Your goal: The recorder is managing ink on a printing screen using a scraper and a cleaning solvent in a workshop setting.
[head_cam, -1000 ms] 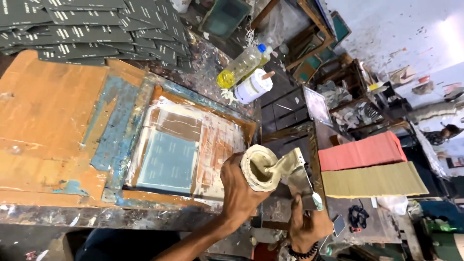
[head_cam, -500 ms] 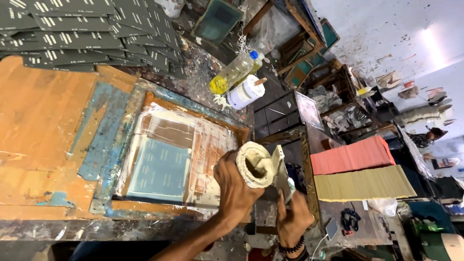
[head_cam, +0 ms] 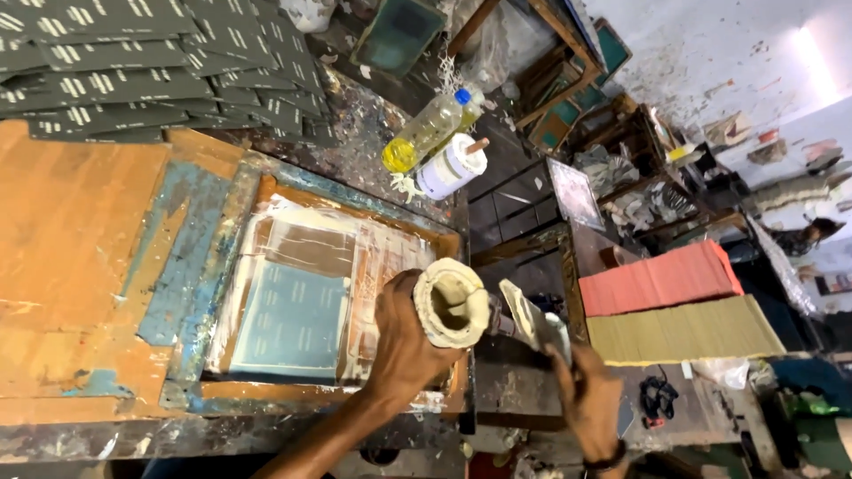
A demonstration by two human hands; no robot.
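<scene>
The left hand has its fingers wrapped around a round tub of pale paste, and it holds the tub tilted, with the open mouth turned toward the camera, so the inside is easy to reach. The tub is in the air over the near right corner of the wooden screen frame, which lies flat on the surface. The right hand is just to the right of the tub, and its fingers are clenched on the handle of a flat scraper; the blade points up and left, with its tip close to the rim of the tub (it seems not to be inside, but I cannot tell for sure). The frame lies on the orange and blue stained part of the surface, with its mesh window in the middle, so it is directly under the tub. At the far left, dark printed sheets lie spread in overlapping rows. Far behind the frame, a bottle of yellow liquid lies beside a white jar. To the right, red and yellow stacks of sheets rest lower down.
</scene>
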